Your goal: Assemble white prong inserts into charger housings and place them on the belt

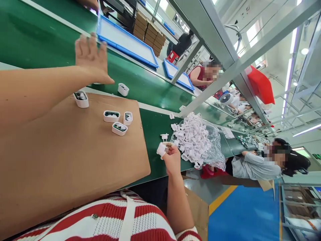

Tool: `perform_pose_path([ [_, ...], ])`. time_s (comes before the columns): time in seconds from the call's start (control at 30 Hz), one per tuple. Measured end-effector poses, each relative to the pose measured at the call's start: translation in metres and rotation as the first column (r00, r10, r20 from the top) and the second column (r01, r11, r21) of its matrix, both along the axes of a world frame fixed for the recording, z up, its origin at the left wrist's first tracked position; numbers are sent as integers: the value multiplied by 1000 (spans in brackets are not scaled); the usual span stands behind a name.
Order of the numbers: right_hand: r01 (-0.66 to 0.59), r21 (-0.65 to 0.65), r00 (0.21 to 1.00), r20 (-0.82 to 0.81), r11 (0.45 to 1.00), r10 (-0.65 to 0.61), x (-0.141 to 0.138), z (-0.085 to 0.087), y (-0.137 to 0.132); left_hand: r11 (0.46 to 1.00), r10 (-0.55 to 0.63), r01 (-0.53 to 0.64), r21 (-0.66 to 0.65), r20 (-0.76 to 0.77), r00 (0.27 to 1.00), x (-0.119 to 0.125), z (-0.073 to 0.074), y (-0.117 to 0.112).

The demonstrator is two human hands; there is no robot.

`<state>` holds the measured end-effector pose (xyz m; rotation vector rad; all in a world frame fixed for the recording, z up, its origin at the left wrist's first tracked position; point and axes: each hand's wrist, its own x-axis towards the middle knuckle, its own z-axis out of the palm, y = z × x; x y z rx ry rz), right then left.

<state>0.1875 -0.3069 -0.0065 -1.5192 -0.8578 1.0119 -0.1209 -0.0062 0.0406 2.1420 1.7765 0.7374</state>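
My left hand (90,59) reaches out over the green belt (37,36), fingers stretched and apart, holding nothing. A white shell (123,89) lies on the belt just right of it. My right hand (171,157) is closed in a pinch on a small white plastic part (162,149) near the table's edge. On the brown cardboard sheet (70,157) lie several white open shells with dark insides, one near my forearm (81,99) and three grouped (117,121). A clear bag heaped with white plastic parts (194,140) lies just beyond my right hand.
Blue-framed white trays (125,42) sit along the far side of the belt. Stacked cardboard boxes (149,33) stand behind them. Other people sit further along the line (253,165). A grey metal frame (225,60) crosses overhead. A loose white part (164,136) lies on the green surface.
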Motion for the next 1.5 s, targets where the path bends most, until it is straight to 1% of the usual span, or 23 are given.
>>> perform_pose_path([
  [0.03, -14, 11, 998, -63, 1000, 14, -2, 3, 3, 998, -42, 46, 42, -86, 995, 5, -2, 1],
  [0.07, -33, 27, 991, -128, 999, 36, -4, 6, 6, 995, -89, 97, 31, -197, 976, 11, -3, 3],
  [0.13, -79, 59, 967, -238, 995, 91, -9, 10, 10, 978, -205, 171, -121, -379, 902, 21, -7, 6],
  [0.2, -111, 79, 943, -307, 991, 130, -13, 14, 11, 961, -238, 140, -237, -462, 854, 26, -5, 9],
  [0.23, -125, 81, 934, -327, 989, 145, -15, 16, 10, 960, -228, 115, -254, -478, 848, 28, -2, 8],
  [0.3, -138, 84, 924, -347, 987, 159, -17, 18, 8, 971, -202, 111, -213, -475, 857, 27, 12, -1],
  [0.37, -141, 95, 928, -333, 985, 165, -19, 19, 6, 978, -204, 167, -126, -410, 889, 23, 30, -24],
  [0.43, -160, 116, 938, -291, 980, 187, -20, 19, 6, 970, -241, 241, -33, -270, 932, 20, 45, -62],
  [0.5, -194, 127, 945, -241, 973, 220, -21, 19, 8, 959, -280, 282, -8, -137, 950, 18, 46, -110],
  [0.57, -214, 130, 952, -192, 968, 237, -22, 17, 10, 912, -409, 407, -50, -46, 911, 20, 27, -160],
  [0.63, -218, 132, 964, -123, 967, 235, -24, 16, 12, 849, -523, 523, -69, 28, 852, 25, -5, -203],
  [0.7, -232, 137, 973, 23, 963, 231, -27, 17, 12, 836, -537, 546, -60, 112, 836, 32, -41, -230],
  [0.73, -244, 147, 964, 140, 958, 224, -29, 18, 12, 839, -527, 541, -60, 156, 835, 36, -55, -238],
  [0.8, -279, 187, 891, 416, 942, 181, -33, 20, 11, 848, -502, 528, -41, 252, 827, 41, -76, -243],
  [0.83, -307, 209, 829, 538, 929, 153, -35, 21, 11, 853, -491, 521, -23, 301, 818, 43, -82, -242],
  [0.9, -383, 232, 702, 702, 894, 118, -40, 21, 11, 858, -478, 513, 13, 386, 789, 43, -88, -237],
  [0.97, -481, 209, 589, 797, 852, 137, -44, 20, 13, 855, -474, 518, 25, 446, 759, 42, -91, -232],
  [1.07, -612, 102, 406, 892, 784, 200, -50, 17, 19, 848, -474, 528, 33, 491, 731, 41, -94, -230],
  [1.17, -673, -23, 225, 946, 739, 234, -55, 17, 26, 851, -471, 522, 49, 511, 719, 41, -98, -231],
  [1.27, -689, -110, 76, 972, 717, 222, -59, 19, 33, 855, -467, 516, 58, 523, 713, 42, -100, -231],
  [1.33, -688, -152, 8, 976, 710, 217, -60, 20, 36, 855, -463, 515, 58, 534, 707, 43, -101, -231],
  [1.4, -692, -173, -29, 977, 701, 212, -60, 20, 37, 852, -461, 521, 53, 549, 697, 43, -101, -231],
  [1.5, -707, -147, -21, 982, 692, 188, -58, 20, 37, 842, -467, 537, 49, 562, 682, 43, -100, -230],
])
